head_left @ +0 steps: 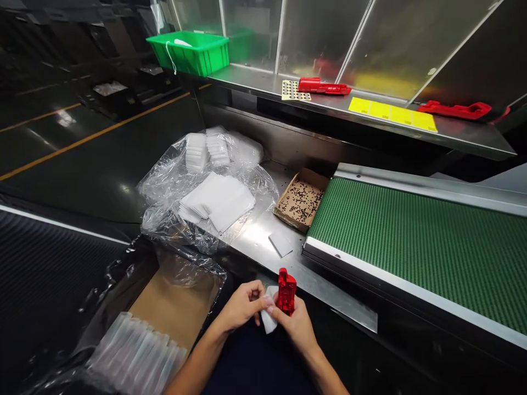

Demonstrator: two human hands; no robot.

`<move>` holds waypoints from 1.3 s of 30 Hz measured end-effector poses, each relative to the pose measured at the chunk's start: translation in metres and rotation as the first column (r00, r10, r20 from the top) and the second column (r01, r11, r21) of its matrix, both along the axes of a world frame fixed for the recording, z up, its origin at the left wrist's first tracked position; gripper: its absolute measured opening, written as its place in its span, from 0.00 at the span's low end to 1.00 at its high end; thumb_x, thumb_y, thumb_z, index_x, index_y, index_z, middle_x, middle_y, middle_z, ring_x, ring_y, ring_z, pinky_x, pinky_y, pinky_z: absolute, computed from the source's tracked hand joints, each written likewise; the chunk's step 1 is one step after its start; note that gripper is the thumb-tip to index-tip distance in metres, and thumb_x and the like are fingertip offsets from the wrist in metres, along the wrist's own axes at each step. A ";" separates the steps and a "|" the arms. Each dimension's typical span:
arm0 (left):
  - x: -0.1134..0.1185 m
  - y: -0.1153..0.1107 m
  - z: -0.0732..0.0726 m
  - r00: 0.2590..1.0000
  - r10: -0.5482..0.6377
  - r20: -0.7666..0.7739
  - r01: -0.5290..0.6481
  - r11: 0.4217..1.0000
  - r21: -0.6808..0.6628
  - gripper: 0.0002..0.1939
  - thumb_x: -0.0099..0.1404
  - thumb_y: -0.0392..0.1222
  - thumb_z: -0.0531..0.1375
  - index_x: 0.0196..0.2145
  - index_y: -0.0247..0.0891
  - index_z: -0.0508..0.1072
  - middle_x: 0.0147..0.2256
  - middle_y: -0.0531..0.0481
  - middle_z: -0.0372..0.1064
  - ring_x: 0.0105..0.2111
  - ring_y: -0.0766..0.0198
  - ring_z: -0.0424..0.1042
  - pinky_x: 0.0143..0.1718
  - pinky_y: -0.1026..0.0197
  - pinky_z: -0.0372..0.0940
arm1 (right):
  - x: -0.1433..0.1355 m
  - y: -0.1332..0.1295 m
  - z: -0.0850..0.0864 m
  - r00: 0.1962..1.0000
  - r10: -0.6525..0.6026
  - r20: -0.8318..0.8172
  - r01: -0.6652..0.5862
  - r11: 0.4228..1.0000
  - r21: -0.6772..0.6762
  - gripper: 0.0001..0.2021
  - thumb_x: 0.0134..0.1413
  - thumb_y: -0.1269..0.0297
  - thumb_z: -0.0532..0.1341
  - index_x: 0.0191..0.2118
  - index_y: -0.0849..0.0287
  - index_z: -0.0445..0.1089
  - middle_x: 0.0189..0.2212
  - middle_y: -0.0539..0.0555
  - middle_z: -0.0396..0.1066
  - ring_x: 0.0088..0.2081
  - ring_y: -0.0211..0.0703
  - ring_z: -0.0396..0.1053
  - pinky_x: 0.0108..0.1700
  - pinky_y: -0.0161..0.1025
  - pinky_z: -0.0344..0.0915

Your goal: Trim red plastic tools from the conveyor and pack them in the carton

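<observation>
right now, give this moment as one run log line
left hand: pinching white piece | right hand: holding red part, touching white piece | beyond: cardboard tray with small black pieces, green conveyor belt

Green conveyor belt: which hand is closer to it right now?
Right. The right hand, holding the red part, is apart from the green conveyor belt, below its left end in the picture. The left hand is farther left, at the white sheet.

No lettering can be read (the print on the yellow labels [392, 114] is too small).
</observation>
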State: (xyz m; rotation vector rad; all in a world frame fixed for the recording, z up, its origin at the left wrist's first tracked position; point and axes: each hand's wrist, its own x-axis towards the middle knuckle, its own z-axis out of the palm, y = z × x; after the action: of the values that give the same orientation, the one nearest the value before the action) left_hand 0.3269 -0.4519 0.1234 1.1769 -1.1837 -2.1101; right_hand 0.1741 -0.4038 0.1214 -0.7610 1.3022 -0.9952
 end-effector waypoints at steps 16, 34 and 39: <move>0.007 -0.013 -0.026 0.709 0.463 0.531 0.136 0.650 -0.748 0.08 0.65 0.37 0.55 0.34 0.38 0.75 0.29 0.50 0.71 0.27 0.64 0.70 0.30 0.64 0.64 | -0.015 0.008 0.004 0.922 0.223 -0.317 -0.231 0.973 0.014 0.24 0.63 0.45 0.49 0.50 0.58 0.69 0.27 0.50 0.72 0.25 0.42 0.70 0.31 0.38 0.63; -0.012 0.019 -0.034 0.900 0.311 0.307 0.200 0.332 -0.922 0.08 0.68 0.37 0.55 0.41 0.38 0.74 0.33 0.46 0.70 0.30 0.63 0.70 0.28 0.64 0.66 | -0.014 0.007 -0.010 0.962 0.135 -0.236 -0.108 0.986 0.124 0.28 0.54 0.46 0.54 0.53 0.61 0.69 0.20 0.49 0.72 0.23 0.45 0.72 0.30 0.39 0.66; -0.013 0.028 -0.037 0.868 0.264 0.420 0.218 0.557 -0.802 0.06 0.66 0.36 0.55 0.37 0.38 0.72 0.30 0.50 0.69 0.27 0.66 0.69 0.25 0.67 0.64 | -0.009 0.011 -0.025 0.999 0.042 -0.031 -0.034 0.970 0.240 0.27 0.52 0.42 0.50 0.37 0.64 0.71 0.18 0.54 0.71 0.23 0.47 0.73 0.26 0.39 0.66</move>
State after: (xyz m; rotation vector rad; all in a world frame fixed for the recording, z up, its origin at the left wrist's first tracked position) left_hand 0.3141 -0.4238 0.0863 1.2173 -2.0628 -0.8837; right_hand 0.1650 -0.3929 0.0967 -0.6176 1.4039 -0.7794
